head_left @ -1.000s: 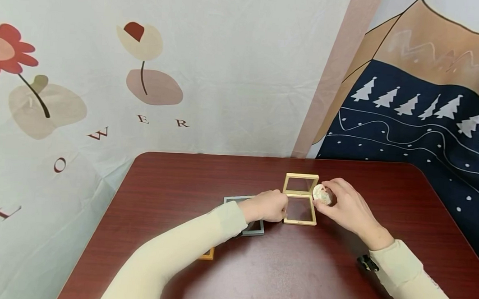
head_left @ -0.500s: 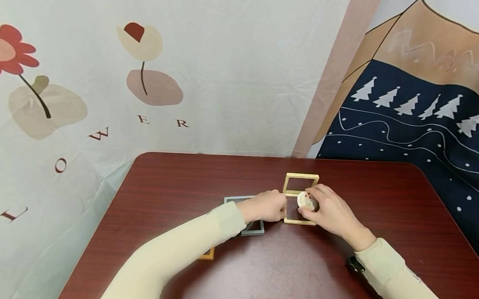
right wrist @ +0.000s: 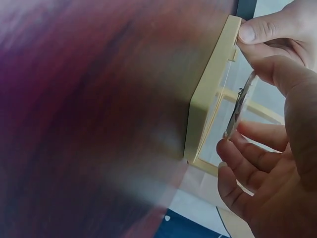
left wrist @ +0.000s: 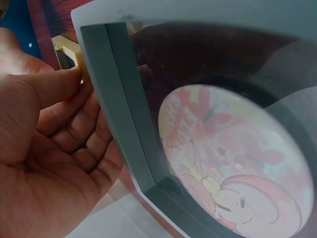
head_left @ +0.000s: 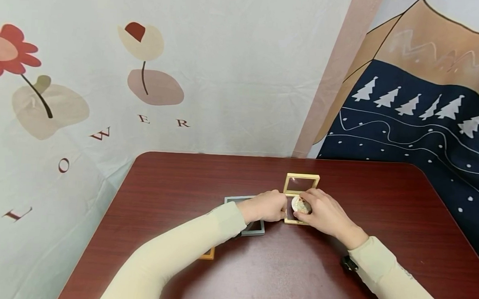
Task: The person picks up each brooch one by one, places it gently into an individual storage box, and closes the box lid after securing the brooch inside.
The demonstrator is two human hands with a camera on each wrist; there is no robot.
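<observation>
A yellow display frame [head_left: 302,176] stands opened on the table, one half raised at the back and one half lying flat. My left hand [head_left: 266,206] pinches its left edge between thumb and fingers. Over the flat half, my right hand [head_left: 327,213] holds a round button badge [head_left: 300,205] by its rim. In the right wrist view, the badge [right wrist: 242,106] is seen edge-on, with the metal pin on its back towards the frame's clear film. A small gap shows between badge and film there.
Under my left wrist lies a grey display frame [head_left: 253,233], with a pink cartoon badge [left wrist: 237,158] inside it. An orange frame [head_left: 207,255] peeks out below the left sleeve. The dark red table [head_left: 297,279] ends at a printed cloth backdrop.
My right hand has brought the badge leftwards from beside the yellow frame to above its flat half. My left hand stays at the frame's left edge.
</observation>
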